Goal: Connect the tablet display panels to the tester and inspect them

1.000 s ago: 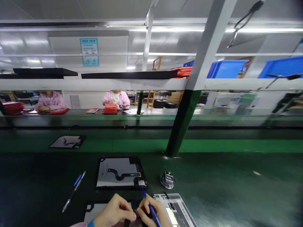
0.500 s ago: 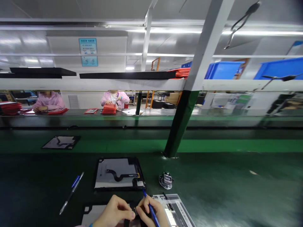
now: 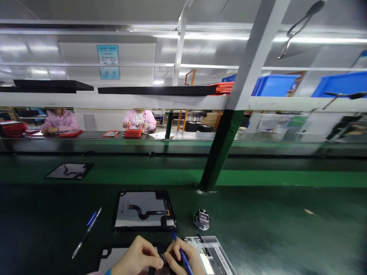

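I see a small cable end (image 3: 163, 258) over the nearest panel (image 3: 113, 254), at the bottom of my view. The left hand (image 3: 136, 258) pinches it between thumb and finger. The right hand (image 3: 192, 256) has its fingers closed around a blue pen (image 3: 183, 256); I can't tell if they pinch the cable end too. Beyond lies a second panel (image 3: 140, 204), with a metal object (image 3: 201, 220) to its right on the worktop (image 3: 272, 229).
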The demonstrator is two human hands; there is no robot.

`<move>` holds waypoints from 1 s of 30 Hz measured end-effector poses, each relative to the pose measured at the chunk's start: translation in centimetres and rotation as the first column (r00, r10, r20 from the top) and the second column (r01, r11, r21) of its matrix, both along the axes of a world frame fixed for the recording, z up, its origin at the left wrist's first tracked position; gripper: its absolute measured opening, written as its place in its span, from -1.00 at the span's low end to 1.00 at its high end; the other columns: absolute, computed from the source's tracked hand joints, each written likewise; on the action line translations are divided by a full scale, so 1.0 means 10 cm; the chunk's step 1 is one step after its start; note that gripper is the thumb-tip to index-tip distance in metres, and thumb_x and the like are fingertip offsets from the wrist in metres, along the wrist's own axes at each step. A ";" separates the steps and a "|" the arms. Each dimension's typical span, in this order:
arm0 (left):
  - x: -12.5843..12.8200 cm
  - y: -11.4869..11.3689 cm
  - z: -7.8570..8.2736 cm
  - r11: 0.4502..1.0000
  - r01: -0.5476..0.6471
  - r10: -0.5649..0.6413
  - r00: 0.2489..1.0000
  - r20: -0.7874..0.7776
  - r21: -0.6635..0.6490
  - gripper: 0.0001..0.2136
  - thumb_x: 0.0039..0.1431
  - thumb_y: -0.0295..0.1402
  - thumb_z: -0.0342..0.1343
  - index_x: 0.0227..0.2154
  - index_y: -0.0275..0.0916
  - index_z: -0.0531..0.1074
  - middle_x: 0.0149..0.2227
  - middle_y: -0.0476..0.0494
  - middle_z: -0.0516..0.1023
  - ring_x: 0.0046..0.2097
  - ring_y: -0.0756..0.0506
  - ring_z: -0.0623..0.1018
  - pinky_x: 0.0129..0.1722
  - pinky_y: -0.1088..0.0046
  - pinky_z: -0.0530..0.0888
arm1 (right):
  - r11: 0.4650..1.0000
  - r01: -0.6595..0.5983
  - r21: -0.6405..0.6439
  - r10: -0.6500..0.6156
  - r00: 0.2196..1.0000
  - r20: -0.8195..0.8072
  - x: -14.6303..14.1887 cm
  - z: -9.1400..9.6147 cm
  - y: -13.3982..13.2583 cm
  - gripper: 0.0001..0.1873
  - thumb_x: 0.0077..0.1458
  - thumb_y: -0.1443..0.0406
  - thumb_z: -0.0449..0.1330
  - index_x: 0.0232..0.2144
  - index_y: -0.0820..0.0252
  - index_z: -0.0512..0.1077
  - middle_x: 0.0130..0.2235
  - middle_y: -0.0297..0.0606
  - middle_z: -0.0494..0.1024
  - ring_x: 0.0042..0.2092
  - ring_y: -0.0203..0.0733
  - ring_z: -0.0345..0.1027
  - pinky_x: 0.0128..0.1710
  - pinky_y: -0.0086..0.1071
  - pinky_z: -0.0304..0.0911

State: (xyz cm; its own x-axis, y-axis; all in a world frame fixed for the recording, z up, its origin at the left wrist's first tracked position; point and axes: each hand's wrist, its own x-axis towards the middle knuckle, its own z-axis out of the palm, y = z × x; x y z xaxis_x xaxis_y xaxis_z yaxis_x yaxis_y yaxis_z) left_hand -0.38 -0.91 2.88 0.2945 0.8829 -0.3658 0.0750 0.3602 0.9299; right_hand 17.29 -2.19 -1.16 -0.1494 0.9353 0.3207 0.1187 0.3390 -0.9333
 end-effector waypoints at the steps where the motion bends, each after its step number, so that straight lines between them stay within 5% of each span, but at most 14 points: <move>1: 0.01 0.00 -0.02 0.999 -0.037 0.037 0.999 0.011 -0.008 -0.84 -0.43 -0.40 0.30 -0.71 -0.22 0.41 -0.63 0.07 0.47 -0.46 -0.05 0.41 -0.35 0.40 0.29 | 1.000 0.013 -0.007 -0.013 1.000 -0.010 -0.01 0.00 0.00 -0.61 0.08 0.26 0.20 -0.57 0.08 0.02 -0.51 -0.37 0.40 -0.48 -0.27 0.22 -0.43 -0.44 0.16; 4: 0.03 -0.01 -0.04 0.995 -0.098 0.099 0.994 0.041 -0.027 -0.81 -0.46 -0.41 0.30 -0.69 -0.21 0.39 -0.62 0.10 0.48 -0.44 -0.05 0.43 -0.33 0.41 0.29 | 0.999 0.037 -0.010 -0.038 0.999 -0.030 -0.02 -0.02 0.01 -0.60 0.08 0.24 0.21 -0.57 0.08 0.02 -0.53 -0.38 0.38 -0.49 -0.27 0.20 -0.44 -0.44 0.16; 16: 0.01 -0.01 0.00 0.996 -0.017 0.021 0.999 0.049 -0.084 -0.83 -0.44 -0.47 0.27 -0.73 -0.21 0.37 -0.67 0.10 0.46 -0.49 -0.02 0.41 -0.37 0.42 0.28 | 0.999 -0.014 -0.048 0.013 1.000 -0.017 0.00 0.02 0.00 -0.57 0.04 0.24 0.24 -0.59 0.08 0.02 -0.53 -0.36 0.42 -0.49 -0.27 0.23 -0.44 -0.43 0.18; 22: 0.02 -0.01 -0.12 0.990 -0.117 0.124 0.988 0.089 -0.082 -0.74 -0.46 -0.44 0.31 -0.64 -0.20 0.33 -0.63 0.13 0.47 -0.43 -0.05 0.45 -0.32 0.40 0.30 | 0.998 0.023 -0.062 -0.026 0.998 -0.051 -0.01 0.01 0.00 -0.58 0.05 0.19 0.23 -0.57 0.08 0.03 -0.54 -0.38 0.38 -0.50 -0.27 0.19 -0.44 -0.42 0.16; 30: 0.00 0.00 -0.13 0.995 -0.052 0.056 0.998 0.038 -0.087 -0.73 -0.44 -0.41 0.35 -0.64 -0.22 0.34 -0.61 0.13 0.45 -0.44 -0.04 0.43 -0.33 0.39 0.28 | 0.998 -0.005 -0.057 0.004 1.000 -0.019 -0.01 0.03 0.00 -0.55 0.05 0.18 0.24 -0.59 0.09 0.01 -0.53 -0.36 0.40 -0.49 -0.27 0.21 -0.44 -0.43 0.17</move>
